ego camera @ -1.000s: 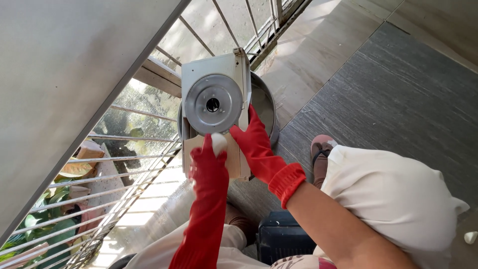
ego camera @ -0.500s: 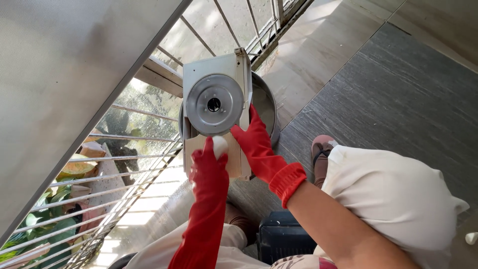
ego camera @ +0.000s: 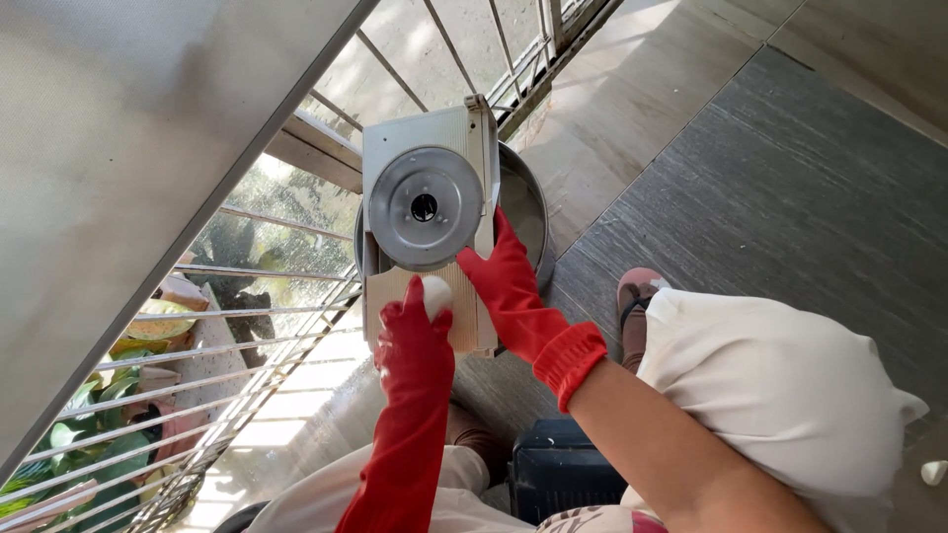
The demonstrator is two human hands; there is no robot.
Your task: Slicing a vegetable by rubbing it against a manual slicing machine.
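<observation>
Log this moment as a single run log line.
left hand: red glove, presses white sponge on white slicer with round steel blade | right hand: red glove, steadies slicer's side | round metal basin behind

Both hands wear long red rubber gloves, left hand (ego camera: 415,331) and right hand (ego camera: 504,271), the right's cuff (ego camera: 570,363) ribbed, above cream trousers (ego camera: 780,395) and a pink sandal (ego camera: 635,296).

The slicer (ego camera: 427,222) stands over the basin (ego camera: 528,212); railing (ego camera: 286,296) lies left of the slicer, the sandalled foot (ego camera: 637,296) to its right.
</observation>
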